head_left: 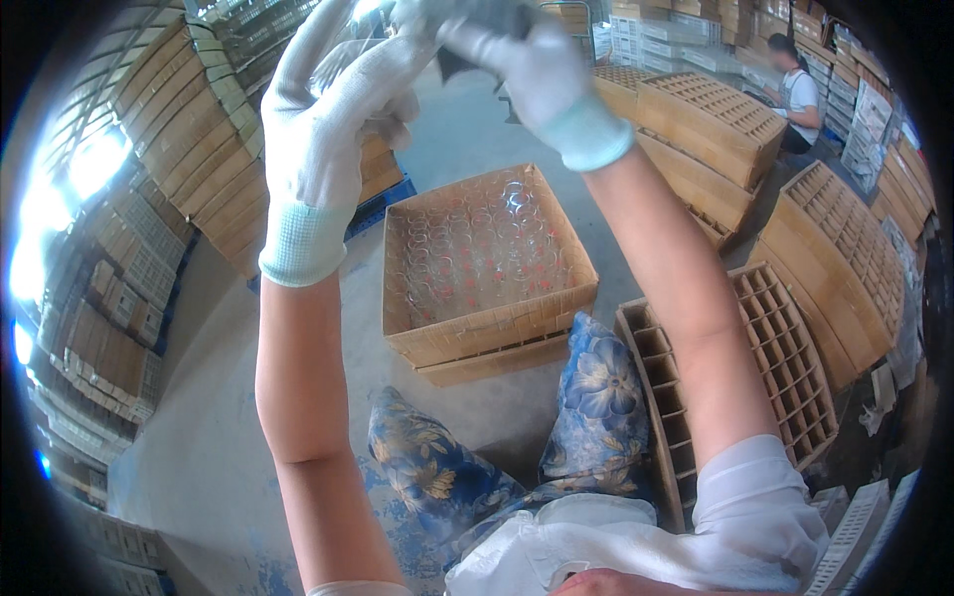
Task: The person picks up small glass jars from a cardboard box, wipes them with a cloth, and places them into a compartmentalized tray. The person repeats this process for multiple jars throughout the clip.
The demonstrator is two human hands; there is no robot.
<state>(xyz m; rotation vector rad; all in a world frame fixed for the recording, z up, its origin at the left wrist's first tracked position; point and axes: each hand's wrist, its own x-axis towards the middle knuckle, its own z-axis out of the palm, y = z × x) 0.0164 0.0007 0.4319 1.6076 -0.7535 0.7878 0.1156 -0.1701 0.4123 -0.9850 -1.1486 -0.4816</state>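
Observation:
Both my hands, in white knit gloves with pale green cuffs, are raised at the top of the view. My left hand (335, 112) has its fingers bent near a blurred clear item; whether it grips it cannot be told. My right hand (533, 82) is beside a blurred grey and dark object (469, 22) at the top edge, and its grip is unclear. Below them on the floor stands an open cardboard box (484, 320) holding rows of clear round glass items (477, 246), with red spots showing among them.
A cardboard box with empty divider cells (782, 350) stands beside my right leg. More divided boxes (700, 112) are stacked at the right, near a seated person (801, 97). Tall carton stacks (194, 141) rise at the left. A blue pallet (380, 205) lies behind the glass-filled box.

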